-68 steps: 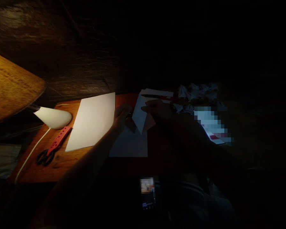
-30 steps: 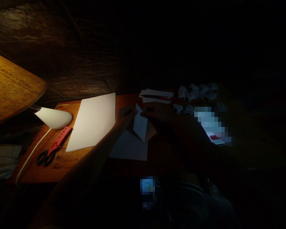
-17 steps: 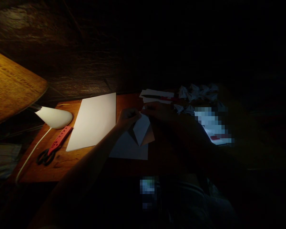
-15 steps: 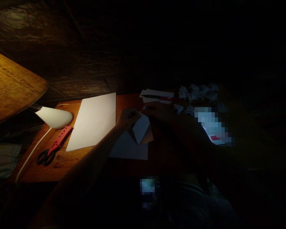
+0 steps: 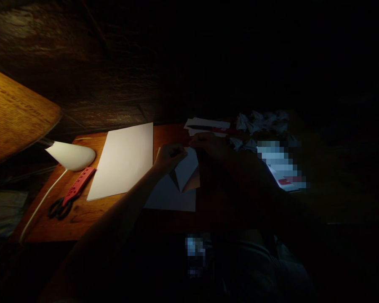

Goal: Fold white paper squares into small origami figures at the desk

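Observation:
A partly folded white paper (image 5: 185, 173) sits in the middle of a dim wooden table (image 5: 82, 212), over a flat sheet (image 5: 167, 197). My left hand (image 5: 169, 155) is closed in a pinch on the folded paper's upper left edge. My right hand (image 5: 210, 145) lies in shadow at its upper right corner, fingers curled onto the paper. The folded point faces me.
A stack of white paper (image 5: 124, 159) lies to the left. Further left are a white lamp base (image 5: 71, 155) with its cord, and scissors in a red sheath (image 5: 70, 193). A knife on paper strips (image 5: 208, 125) and crumpled folded papers (image 5: 260, 122) lie behind.
The folded paper was lowered and pressed smaller. My left hand closed onto its top edge, and my right hand shifted slightly back along the top.

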`<state>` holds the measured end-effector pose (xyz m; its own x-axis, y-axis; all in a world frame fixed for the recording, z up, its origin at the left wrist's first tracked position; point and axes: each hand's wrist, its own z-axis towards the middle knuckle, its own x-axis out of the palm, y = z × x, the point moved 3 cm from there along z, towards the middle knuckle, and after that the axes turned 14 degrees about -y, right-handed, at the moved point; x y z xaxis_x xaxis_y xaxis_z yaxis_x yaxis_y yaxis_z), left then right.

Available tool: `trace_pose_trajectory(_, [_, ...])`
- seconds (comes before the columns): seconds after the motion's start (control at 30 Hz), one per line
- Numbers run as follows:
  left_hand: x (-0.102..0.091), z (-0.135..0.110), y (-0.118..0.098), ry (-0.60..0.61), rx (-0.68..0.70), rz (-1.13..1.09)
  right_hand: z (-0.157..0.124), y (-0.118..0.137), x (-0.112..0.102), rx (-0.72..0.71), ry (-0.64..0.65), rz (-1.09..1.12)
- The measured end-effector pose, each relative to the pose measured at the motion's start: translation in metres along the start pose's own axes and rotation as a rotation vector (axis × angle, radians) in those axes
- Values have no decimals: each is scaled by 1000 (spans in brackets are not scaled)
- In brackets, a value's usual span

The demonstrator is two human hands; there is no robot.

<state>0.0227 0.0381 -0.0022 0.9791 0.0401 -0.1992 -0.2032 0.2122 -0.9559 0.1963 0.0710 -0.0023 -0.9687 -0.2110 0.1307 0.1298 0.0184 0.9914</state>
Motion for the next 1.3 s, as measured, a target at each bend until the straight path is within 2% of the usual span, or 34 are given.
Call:
trace_pose_trajectory(0.37, [0, 0, 0, 27, -2, -9, 5, -5, -2, 32, -73, 65])
trace_pose_trajectory(0.47, [0, 0, 1, 2, 3, -13, 6, -5, -3, 39, -100, 69])
trace_pose_trajectory(0.57, [-2, 1, 2, -28, -1, -9, 5, -3, -1, 21, -59, 20])
trace_pose_trajectory(0.73, [-3, 2, 3, -75, -6, -22, 0, -1, 3, 17, 88, -82])
trace_pose_trajectory(0.8, [-2, 3, 4, -81, -11, -25, 1, -3, 4, -8, 97, -106])
trace_pose_trajectory(1.0, [-3, 3, 4, -70, 29, -4, 7, -10, -2, 19, -89, 82])
trace_pose_trajectory(1.3, [-5, 4, 5, -91, 46, 17, 8, -12, -3, 58, -182, 182])
